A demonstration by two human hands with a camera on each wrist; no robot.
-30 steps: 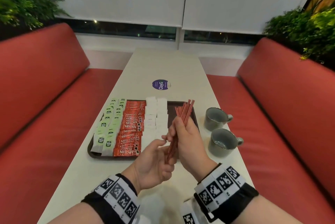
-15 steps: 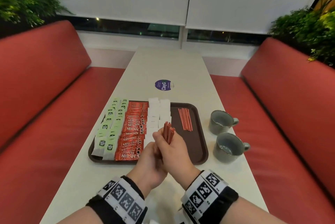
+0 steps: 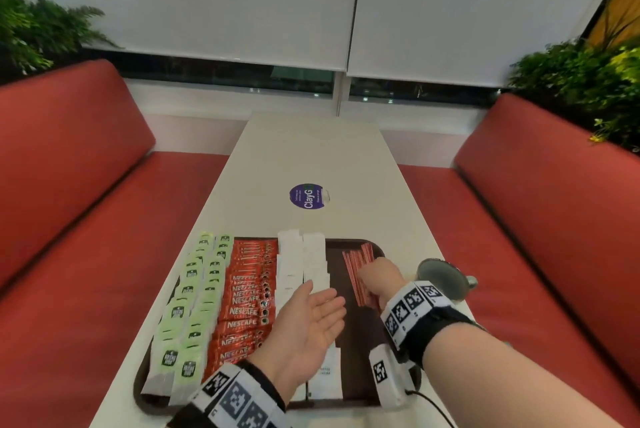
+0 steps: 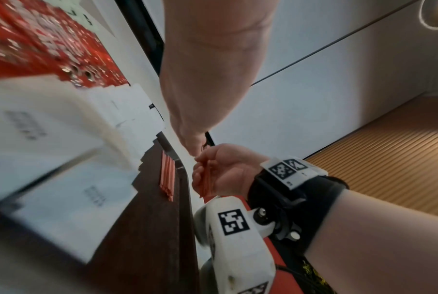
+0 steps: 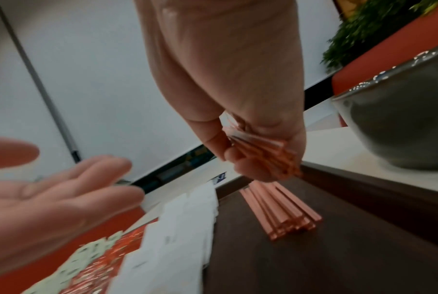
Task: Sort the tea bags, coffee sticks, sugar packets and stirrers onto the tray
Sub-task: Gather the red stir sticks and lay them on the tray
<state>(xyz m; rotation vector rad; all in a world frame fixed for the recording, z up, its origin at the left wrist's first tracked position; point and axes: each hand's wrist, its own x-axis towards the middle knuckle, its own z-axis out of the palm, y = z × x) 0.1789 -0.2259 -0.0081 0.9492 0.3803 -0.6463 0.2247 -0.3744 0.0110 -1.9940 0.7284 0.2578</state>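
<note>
Between red benches, a pale table (image 3: 311,150) carries the brown tray (image 3: 349,351), where a laid bundle of stirrers (image 5: 280,210) runs lengthwise away from the person along its right part. Directly above its near end, the right hand (image 3: 379,277) grips a second bundle of stirrers (image 5: 265,157), roughly parallel, so I judge the placing falls to it. Nearer the sugar packets (image 3: 304,261), the left hand (image 3: 308,327) hangs palm-up, slack and empty.
</note>
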